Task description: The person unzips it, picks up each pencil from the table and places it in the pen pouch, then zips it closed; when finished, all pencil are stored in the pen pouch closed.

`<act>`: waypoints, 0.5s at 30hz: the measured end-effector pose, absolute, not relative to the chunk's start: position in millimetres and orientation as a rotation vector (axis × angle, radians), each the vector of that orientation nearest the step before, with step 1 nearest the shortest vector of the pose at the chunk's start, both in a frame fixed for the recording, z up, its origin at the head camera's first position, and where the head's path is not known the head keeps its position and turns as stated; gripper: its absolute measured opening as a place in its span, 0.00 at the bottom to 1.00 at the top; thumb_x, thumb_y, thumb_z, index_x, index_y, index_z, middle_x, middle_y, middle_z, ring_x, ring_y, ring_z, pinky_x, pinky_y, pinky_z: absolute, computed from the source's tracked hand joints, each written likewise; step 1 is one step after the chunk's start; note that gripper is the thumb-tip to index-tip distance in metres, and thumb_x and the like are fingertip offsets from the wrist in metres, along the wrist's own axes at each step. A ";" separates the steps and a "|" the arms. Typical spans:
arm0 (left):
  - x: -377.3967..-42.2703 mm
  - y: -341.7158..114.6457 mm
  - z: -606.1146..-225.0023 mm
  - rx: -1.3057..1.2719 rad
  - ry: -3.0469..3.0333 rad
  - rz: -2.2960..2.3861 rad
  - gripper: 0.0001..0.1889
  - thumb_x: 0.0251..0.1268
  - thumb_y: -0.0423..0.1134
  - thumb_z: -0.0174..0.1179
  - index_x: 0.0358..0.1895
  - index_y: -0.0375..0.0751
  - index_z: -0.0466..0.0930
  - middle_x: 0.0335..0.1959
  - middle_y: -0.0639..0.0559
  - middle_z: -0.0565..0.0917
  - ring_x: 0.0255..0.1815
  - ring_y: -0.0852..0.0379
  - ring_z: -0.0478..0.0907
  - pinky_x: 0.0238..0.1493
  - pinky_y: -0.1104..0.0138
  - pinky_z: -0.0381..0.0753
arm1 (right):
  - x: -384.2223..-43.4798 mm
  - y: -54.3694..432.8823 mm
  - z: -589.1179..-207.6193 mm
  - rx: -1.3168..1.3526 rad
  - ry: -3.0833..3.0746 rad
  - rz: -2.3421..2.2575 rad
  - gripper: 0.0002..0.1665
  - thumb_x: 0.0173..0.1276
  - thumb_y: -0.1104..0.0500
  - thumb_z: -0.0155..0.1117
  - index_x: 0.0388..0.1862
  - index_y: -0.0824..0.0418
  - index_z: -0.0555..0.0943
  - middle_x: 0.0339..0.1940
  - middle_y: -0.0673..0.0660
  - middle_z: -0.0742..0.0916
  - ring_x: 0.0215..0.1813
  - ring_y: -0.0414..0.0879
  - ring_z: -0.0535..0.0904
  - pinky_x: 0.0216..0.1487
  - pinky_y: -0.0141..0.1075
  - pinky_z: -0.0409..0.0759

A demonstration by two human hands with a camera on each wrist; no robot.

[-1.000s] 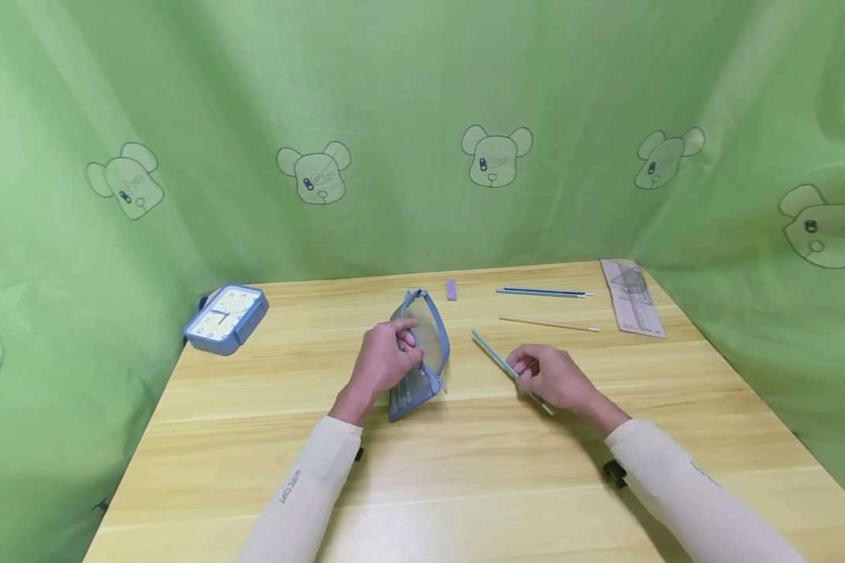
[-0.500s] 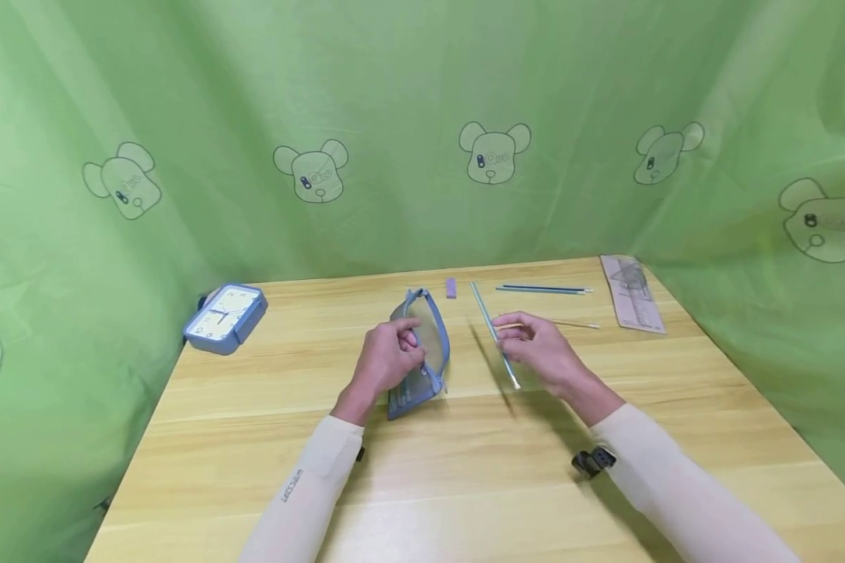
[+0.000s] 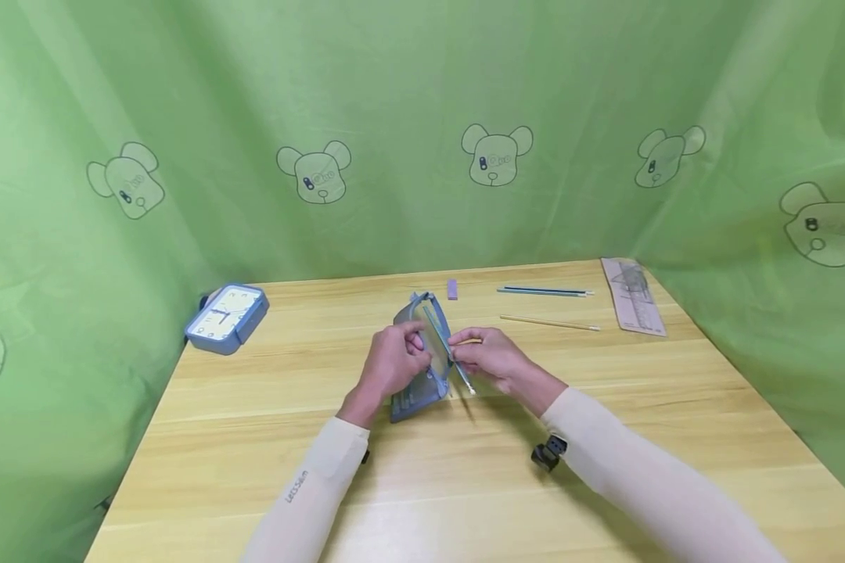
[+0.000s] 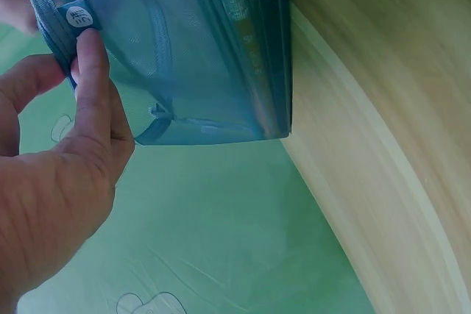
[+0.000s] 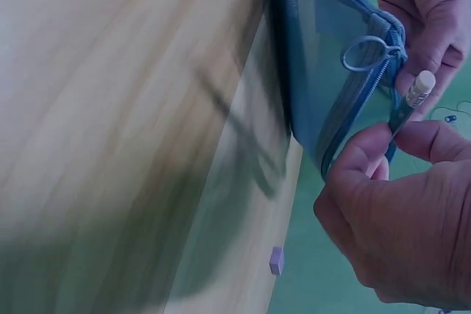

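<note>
A blue mesh zip pencil case [image 3: 410, 397] stands with its mouth spread, several pencils [image 4: 246, 27] showing through its side in the left wrist view. My left hand [image 3: 389, 363] pinches the near edge of its mouth, by a small round label [image 4: 79, 16]. Between thumb and fingers my right hand [image 3: 496, 360] pinches a light blue pencil [image 3: 462, 376] at the right side of the mouth. The pencil slants, its white eraser end [image 5: 423, 82] toward me and its far end overlapping the opening. A zip-pull ring [image 5: 364, 54] hangs near it in the right wrist view.
Behind the case lies a purple eraser [image 3: 452, 289]. Two blue pencils [image 3: 544, 292] and a wood-coloured pencil [image 3: 549, 322] lie right of it. A ruler set [image 3: 634, 297] is at the far right, a blue clock [image 3: 227, 319] at the left. Green curtain [image 3: 408, 234] surrounds the wooden table [image 3: 465, 485].
My right hand has lifted the light blue pencil off the table and carried it left to the mouth of the pencil case. My left hand has stayed on the case.
</note>
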State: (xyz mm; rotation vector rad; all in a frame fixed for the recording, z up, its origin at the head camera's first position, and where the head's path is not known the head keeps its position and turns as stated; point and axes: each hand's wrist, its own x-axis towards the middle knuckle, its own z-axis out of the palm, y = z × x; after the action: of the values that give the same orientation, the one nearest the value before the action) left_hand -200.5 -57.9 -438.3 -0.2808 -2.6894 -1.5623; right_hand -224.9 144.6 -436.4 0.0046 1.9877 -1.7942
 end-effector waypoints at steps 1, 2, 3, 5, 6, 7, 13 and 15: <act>-200.5 -56.7 -439.1 -0.291 -2.691 -1.560 0.29 0.60 0.25 0.71 0.68 0.28 0.80 0.38 0.46 0.88 0.36 0.59 0.84 0.37 0.73 0.88 | -226.7 141.8 -435.8 0.020 1.986 -1.797 0.22 0.71 0.73 0.61 0.63 0.77 0.75 0.34 0.51 0.83 0.33 0.38 0.77 0.37 0.26 0.79; -200.3 -55.5 -439.4 -0.304 -2.691 -1.557 0.29 0.61 0.25 0.71 0.68 0.28 0.81 0.38 0.45 0.88 0.36 0.59 0.85 0.37 0.73 0.88 | -228.4 139.0 -435.0 0.041 1.988 -1.802 0.21 0.71 0.73 0.61 0.62 0.76 0.76 0.34 0.51 0.83 0.32 0.38 0.77 0.36 0.26 0.80; -200.1 -54.4 -439.7 -0.314 -2.691 -1.554 0.28 0.61 0.25 0.71 0.67 0.28 0.81 0.38 0.45 0.88 0.36 0.59 0.85 0.37 0.73 0.88 | -230.0 136.2 -434.0 0.060 1.991 -1.808 0.20 0.71 0.73 0.60 0.61 0.76 0.76 0.34 0.52 0.83 0.32 0.38 0.77 0.36 0.26 0.80; -199.7 -52.5 -440.4 -0.334 -2.689 -1.545 0.28 0.61 0.25 0.71 0.67 0.28 0.81 0.38 0.45 0.88 0.36 0.60 0.85 0.36 0.74 0.87 | -233.1 131.0 -432.9 0.083 2.001 -1.814 0.20 0.71 0.74 0.61 0.61 0.76 0.76 0.32 0.51 0.82 0.31 0.38 0.77 0.36 0.26 0.81; -199.2 -51.8 -440.3 -0.341 -2.688 -1.542 0.28 0.61 0.25 0.71 0.66 0.28 0.82 0.38 0.45 0.88 0.36 0.60 0.85 0.36 0.74 0.87 | -234.5 128.5 -433.0 0.090 2.009 -1.813 0.19 0.71 0.73 0.61 0.60 0.76 0.77 0.33 0.51 0.82 0.31 0.38 0.77 0.37 0.26 0.82; -198.8 -51.2 -440.2 -0.348 -2.686 -1.542 0.27 0.61 0.25 0.71 0.66 0.28 0.82 0.38 0.45 0.88 0.36 0.60 0.85 0.36 0.74 0.87 | -235.8 125.9 -432.9 0.098 2.015 -1.813 0.18 0.72 0.73 0.61 0.59 0.76 0.77 0.33 0.51 0.82 0.31 0.38 0.77 0.37 0.26 0.82; -198.1 -51.1 -440.4 -0.369 -2.693 -1.515 0.27 0.60 0.25 0.71 0.66 0.29 0.82 0.38 0.46 0.89 0.35 0.61 0.85 0.36 0.75 0.86 | -239.1 113.4 -432.7 0.117 2.048 -1.784 0.10 0.74 0.73 0.61 0.51 0.74 0.81 0.36 0.54 0.82 0.32 0.38 0.78 0.38 0.26 0.83; -198.4 -51.6 -440.7 -0.379 -2.693 -1.511 0.27 0.60 0.25 0.71 0.66 0.29 0.83 0.38 0.45 0.89 0.35 0.60 0.85 0.36 0.75 0.86 | -239.8 110.5 -431.7 0.134 2.050 -1.778 0.08 0.74 0.74 0.61 0.49 0.74 0.82 0.36 0.54 0.83 0.32 0.38 0.79 0.37 0.26 0.83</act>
State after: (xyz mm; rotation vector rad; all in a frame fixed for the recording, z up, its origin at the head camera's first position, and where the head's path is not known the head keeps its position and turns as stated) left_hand -198.4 -51.6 -440.7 -0.3787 -2.6934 -1.5113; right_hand -239.8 110.5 -431.7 0.1336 2.0505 -1.7779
